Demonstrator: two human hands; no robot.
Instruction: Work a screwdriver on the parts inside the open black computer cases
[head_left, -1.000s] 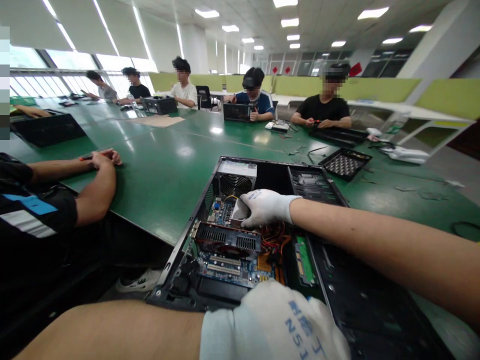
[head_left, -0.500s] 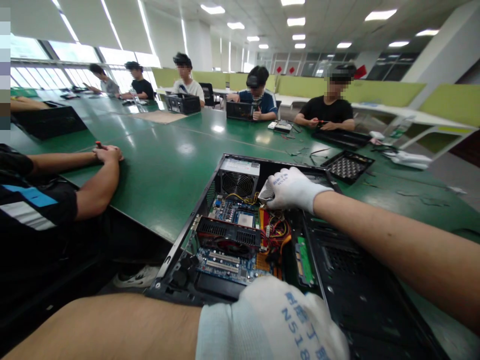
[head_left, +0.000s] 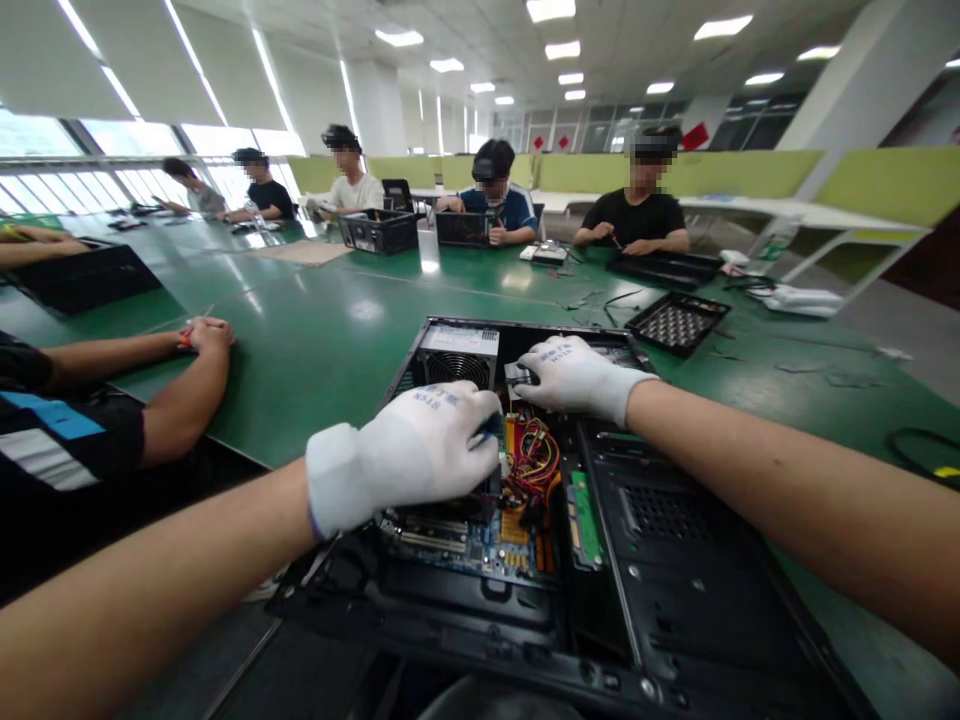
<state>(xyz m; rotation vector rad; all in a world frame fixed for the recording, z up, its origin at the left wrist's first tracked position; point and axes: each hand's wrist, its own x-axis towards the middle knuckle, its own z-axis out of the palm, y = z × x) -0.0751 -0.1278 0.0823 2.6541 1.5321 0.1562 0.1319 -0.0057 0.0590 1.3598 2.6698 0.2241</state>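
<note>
My right hand (head_left: 562, 378), in a white work glove, grips a small silver finned heat sink (head_left: 516, 374) at the far side of an open computer case (head_left: 480, 625). My gloved left hand (head_left: 431, 440) reaches over the motherboard (head_left: 472, 545), fingers bent and thumb opposed. A dark blue bit shows between its fingertips; I cannot make out whether it is held. Left of the heat sink sits the power supply (head_left: 457, 362) with its round fan. Red and yellow cables (head_left: 536, 455) bunch right of my left hand. That hand covers the processor area and most of the graphics card.
The case rests at the near edge of a green table (head_left: 315, 340). A green circuit board (head_left: 586, 520) lies inside it. To the left are another person's clasped hands (head_left: 206, 335). Beyond stand a black grid panel (head_left: 679, 322), loose cables and several people with computer parts.
My left hand has moved from the front of the case forward and left, over the motherboard. My right hand keeps hold of the heat sink. The view has shifted slightly.
</note>
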